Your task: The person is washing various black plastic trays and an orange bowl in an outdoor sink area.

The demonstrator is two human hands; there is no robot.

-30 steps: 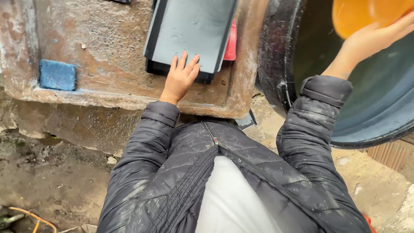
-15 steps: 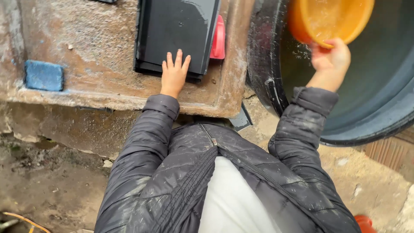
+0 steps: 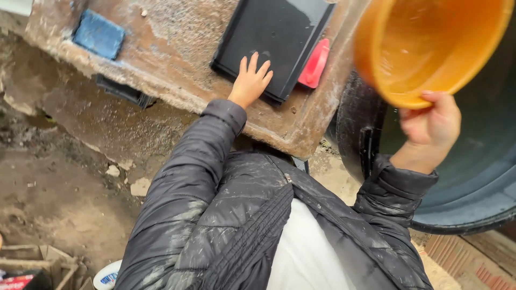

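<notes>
Presently, a large black barrel (image 3: 484,177) is seen at the right, its round mouth open and its rim (image 3: 359,126) just beside the right end of a worn concrete slab (image 3: 172,48). Whether liquid stands inside cannot be told. The slab is stained, rough and damp-looking, with muddy ground (image 3: 59,182) below its near edge.

An orange plastic basin (image 3: 430,45) is held aloft over the barrel mouth, tilted, by the right hand (image 3: 432,126); its fingers are curled around the lower rim, and the thumb side is hidden. The basin is blurred, so whether it carries anything cannot be judged. A one-handed hold at the rim is judged insecure: a wet rim could slide through the fingers and the basin could drop into the barrel or onto the slab's end.

A black flat tray (image 3: 279,37) lies near the slab's near edge, its surface glossy. The left hand (image 3: 250,81) is laid flat on the tray's near corner, fingers spread wide, gripping nothing. On a wet surface that palm could skid, and the tray could be pushed off the near edge.

A red scrubber (image 3: 315,64) is tucked against the tray's right side, and could be knocked off the slab. A blue sponge block (image 3: 99,35) rests at the far left corner, well apart.
</notes>
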